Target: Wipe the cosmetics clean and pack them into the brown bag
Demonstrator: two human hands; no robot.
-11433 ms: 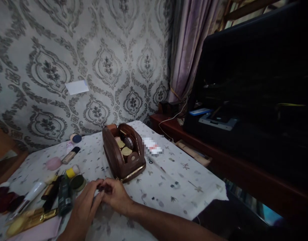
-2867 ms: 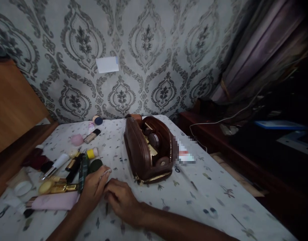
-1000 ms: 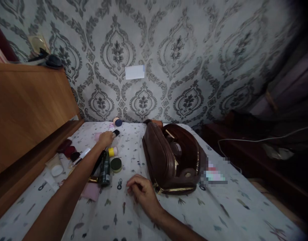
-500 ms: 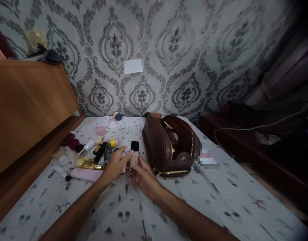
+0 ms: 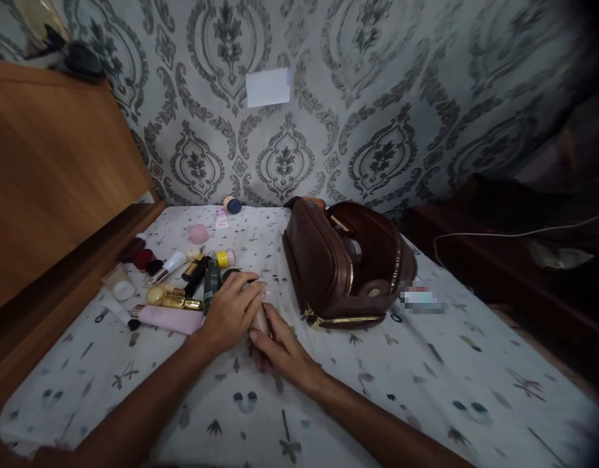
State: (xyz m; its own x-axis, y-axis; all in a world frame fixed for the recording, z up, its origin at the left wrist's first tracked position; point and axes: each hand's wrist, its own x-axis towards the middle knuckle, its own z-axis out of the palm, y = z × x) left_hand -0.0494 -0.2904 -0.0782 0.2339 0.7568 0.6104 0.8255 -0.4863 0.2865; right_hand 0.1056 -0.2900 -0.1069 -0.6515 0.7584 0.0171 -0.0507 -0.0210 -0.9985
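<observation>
- I have the bottle [image 5: 261, 321] between both hands, over the cloth and to the left of the pouch [image 5: 312, 260]; I can't tell whether its base rests on the bench [image 5: 245, 429].
- My right hand [image 5: 290, 357] has its fingers clamped on the bottle, thumb on the near side.
- My left hand [image 5: 234, 309] lies across the bottle's upper end, fingers bent and close together; I can't tell whether they grip it or merely cover it.
- I judge the step in hand to be a two-handed hold at the bottle's top; from here, I'd say any move calls for a steady right grip while the left acts or lets go.
- Just past my left hand, and partly hidden by it, sits the jar [image 5: 230, 273]; whether the two touch, I can't see.
- The pouch stands unzipped, mouth gaping. Inside I make out a round case [image 5: 355, 251] and, farther back, a gold-edged item [image 5: 340, 226]; its floor is too dark to read.
- Left of my hands, a loose cluster lies on the bench: green bottle [image 5: 211, 284], pink tube [image 5: 170, 318], yellow-banded pot [image 5: 225, 259], white-handled brush [image 5: 167, 268] and beige tube [image 5: 118, 283]. I can't see inside any of these containers.
- Farther back, well apart from my hands, are a pink sponge [image 5: 199, 233] and a dark-lidded pot [image 5: 232, 205] near the wall [image 5: 284, 166].
</observation>
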